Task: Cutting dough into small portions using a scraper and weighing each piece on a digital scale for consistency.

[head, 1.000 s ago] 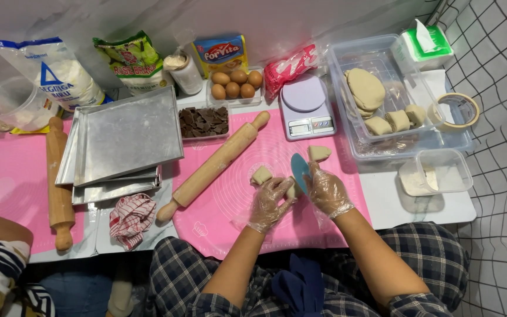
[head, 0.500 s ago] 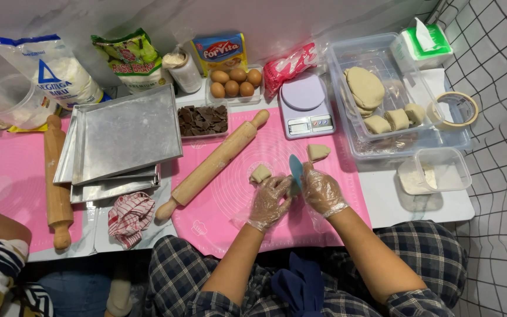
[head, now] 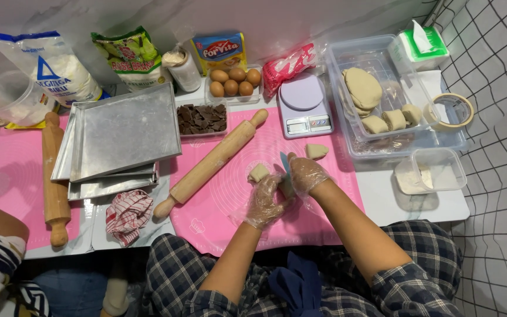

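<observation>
Shifted closer together at mid-frame, gloved left hand and right hand pinch dough beside a blue scraper.

One head-worn camera looks steeply down, fairly close, onto the pink mat.

Metal trays, eggs, chocolate pieces and a scale line the counter.
</observation>
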